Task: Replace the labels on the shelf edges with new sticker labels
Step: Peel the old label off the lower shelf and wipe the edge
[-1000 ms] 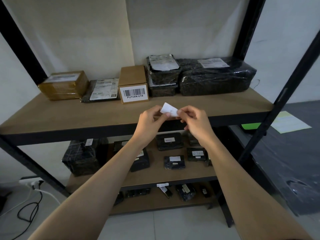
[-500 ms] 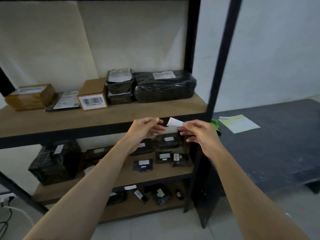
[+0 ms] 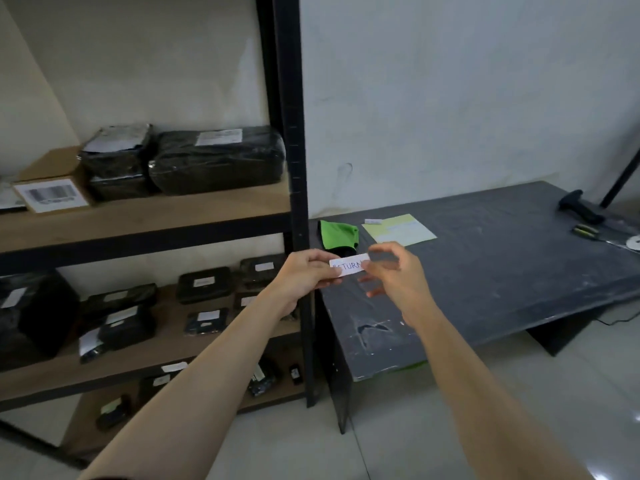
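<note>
Facing: dark scuffed tabletop (image 3: 485, 271) beside a black shelf rack (image 3: 294, 168), white wall (image 3: 450, 98) behind.
Around: green cloth (image 3: 337, 233), yellow sheet (image 3: 405, 232), wrapped parcels (image 3: 216, 161).
Hands: left hand (image 3: 304, 275) pinches the white label (image 3: 348, 266) over the tabletop's left edge; right hand (image 3: 394, 275) blurred, grip unclear.

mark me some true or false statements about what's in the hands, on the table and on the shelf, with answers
1. The left hand pinches a white label. True.
2. The green cloth lies on a shelf. False: it lies on the dark table, beside the rack's post.
3. A pale yellow sheet lies on the table. True.
4. The barcoded cardboard box stands on the floor. False: it stands on the upper wooden shelf.
</note>
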A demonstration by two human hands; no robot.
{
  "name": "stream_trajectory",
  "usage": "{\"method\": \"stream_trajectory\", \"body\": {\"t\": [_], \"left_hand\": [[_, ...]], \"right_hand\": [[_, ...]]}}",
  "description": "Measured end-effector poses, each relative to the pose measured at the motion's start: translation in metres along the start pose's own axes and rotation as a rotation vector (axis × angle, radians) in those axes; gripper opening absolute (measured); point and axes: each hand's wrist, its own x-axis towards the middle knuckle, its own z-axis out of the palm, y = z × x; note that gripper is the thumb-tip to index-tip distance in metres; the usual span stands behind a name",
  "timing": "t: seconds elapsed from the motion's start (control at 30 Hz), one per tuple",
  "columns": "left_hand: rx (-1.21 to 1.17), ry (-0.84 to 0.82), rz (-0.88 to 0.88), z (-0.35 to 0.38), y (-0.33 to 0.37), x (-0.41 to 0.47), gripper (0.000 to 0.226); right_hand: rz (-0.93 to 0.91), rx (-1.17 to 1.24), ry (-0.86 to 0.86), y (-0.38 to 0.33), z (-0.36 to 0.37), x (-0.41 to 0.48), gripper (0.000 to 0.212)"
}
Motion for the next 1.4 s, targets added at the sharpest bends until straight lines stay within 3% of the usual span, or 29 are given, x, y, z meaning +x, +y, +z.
{"method": "stream_trajectory", "body": {"t": [0.23, 0.4, 0.53, 0.77, 0.87, 1.2, 1.4], "left_hand": [[0.433, -0.044, 0.095, 0.071, -0.018, 0.120, 0.035], [0.541, -0.085, 0.062, 0.126, -0.023, 0.229, 0.046], [0.623, -0.054, -0.019, 0.148, -0.032, 0.299, 0.048], [0.664, 0.131, -0.231, 0.127, -0.075, 0.380, 0.040], [0.672, 0.238, -0.273, 0.119, -0.088, 0.411, 0.037], [0.989, 0.477, -0.186, 0.128, -0.111, 0.493, 0.036], [0.906, 0.581, -0.121, 0.124, -0.118, 0.511, 0.038]], "right_hand": [[0.111, -0.125, 0.127, 0.052, -0.073, 0.077, 0.013], [0.176, -0.256, 0.197, 0.072, -0.132, 0.164, 0.007], [0.207, -0.222, 0.295, 0.089, -0.174, 0.236, 0.004], [0.313, -0.231, 0.091, 0.139, -0.178, 0.359, 0.023], [0.332, -0.246, -0.014, 0.162, -0.166, 0.412, 0.012], [0.285, -0.323, -0.092, 0.222, -0.136, 0.516, 0.005], [0.187, -0.501, -0.118, 0.239, -0.116, 0.538, 0.007]]}}
